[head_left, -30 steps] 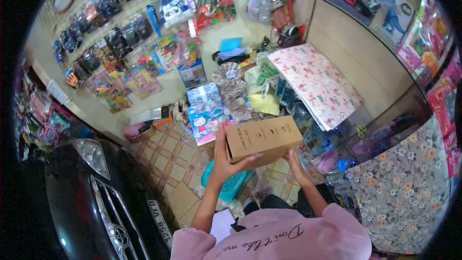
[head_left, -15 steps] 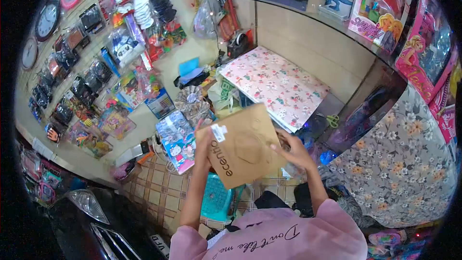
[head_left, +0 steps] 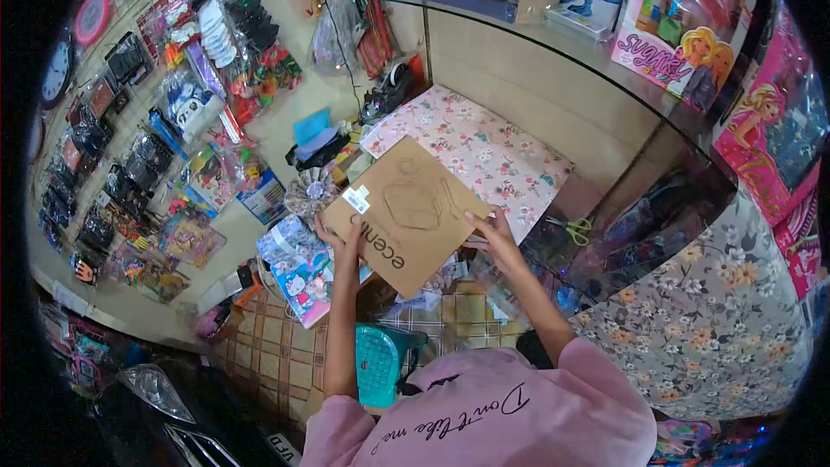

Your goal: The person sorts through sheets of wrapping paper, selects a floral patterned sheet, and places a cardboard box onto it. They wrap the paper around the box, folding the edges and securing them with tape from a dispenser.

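A flat brown cardboard box (head_left: 406,216) with printed line drawings, a white sticker and dark lettering is held out in front of me, upside down to my view. My left hand (head_left: 342,238) grips its lower left edge, close to the sticker. On the right corner, my right hand (head_left: 494,232) has its thumb on top and its fingers at the edge and below. Beyond the box lies a surface with pink floral covering (head_left: 484,156), partly hidden by it.
A teal plastic stool (head_left: 377,363) stands on the tiled floor below. Green-handled scissors (head_left: 572,229) lie at the right. A glass shelf (head_left: 553,28) with toys crosses above. Packaged goods hang on the left wall. A black vehicle front (head_left: 160,393) is at lower left.
Both hands have carried the box up and to the left, nearer the floral surface, and its printed face now shows more sharply. The camera view has shifted a little.
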`<act>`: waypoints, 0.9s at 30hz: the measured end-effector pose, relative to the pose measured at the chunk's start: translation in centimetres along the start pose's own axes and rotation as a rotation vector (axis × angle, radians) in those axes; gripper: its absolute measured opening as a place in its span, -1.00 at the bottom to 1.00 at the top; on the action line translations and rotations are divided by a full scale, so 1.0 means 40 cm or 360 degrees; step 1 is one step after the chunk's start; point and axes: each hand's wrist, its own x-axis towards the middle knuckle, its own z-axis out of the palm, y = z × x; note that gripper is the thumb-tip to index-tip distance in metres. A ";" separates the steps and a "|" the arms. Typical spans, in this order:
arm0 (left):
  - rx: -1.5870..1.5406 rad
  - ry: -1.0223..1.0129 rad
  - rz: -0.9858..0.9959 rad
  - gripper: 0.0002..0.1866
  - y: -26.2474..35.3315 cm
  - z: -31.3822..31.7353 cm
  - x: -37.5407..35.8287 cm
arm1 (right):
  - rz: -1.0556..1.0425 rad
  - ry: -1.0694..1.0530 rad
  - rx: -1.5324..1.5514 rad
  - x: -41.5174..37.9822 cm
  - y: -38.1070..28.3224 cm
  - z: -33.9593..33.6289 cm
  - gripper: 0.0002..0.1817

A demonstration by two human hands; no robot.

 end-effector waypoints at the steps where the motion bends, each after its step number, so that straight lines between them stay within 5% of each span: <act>1: 0.0185 -0.0009 0.0176 0.09 -0.001 0.007 -0.003 | 0.0002 -0.0045 0.0049 0.002 -0.012 -0.001 -0.44; 6: 0.0350 -0.0184 0.0609 0.08 -0.003 0.050 -0.107 | 0.0056 -0.0102 0.0283 0.025 -0.028 -0.023 -0.46; 9: -0.0253 -0.0301 -0.0060 0.03 -0.016 0.057 -0.131 | 0.0086 -0.0075 0.0159 0.032 -0.045 -0.023 -0.40; 15: -0.0821 -0.0217 -0.0442 -0.23 -0.028 -0.015 -0.068 | -0.0454 -0.0512 -0.0791 0.033 -0.080 -0.079 -0.27; 16: -0.0702 -0.0096 -0.0356 -0.47 -0.021 -0.015 -0.070 | -0.0602 -0.0544 -0.0987 0.067 -0.063 -0.119 -0.19; 19: -0.0821 -0.0110 -0.0238 -0.31 -0.037 -0.060 -0.046 | -0.0910 -0.0553 -0.2105 0.113 -0.019 -0.203 -0.13; 24: -0.0789 -0.0034 -0.0232 -0.29 -0.036 -0.113 -0.041 | -0.0701 -0.0616 -0.2097 0.108 0.018 -0.228 -0.09; 27: -0.0791 -0.0017 -0.0271 -0.30 -0.015 -0.113 -0.055 | -0.0647 -0.0632 -0.1907 0.120 0.007 -0.237 -0.22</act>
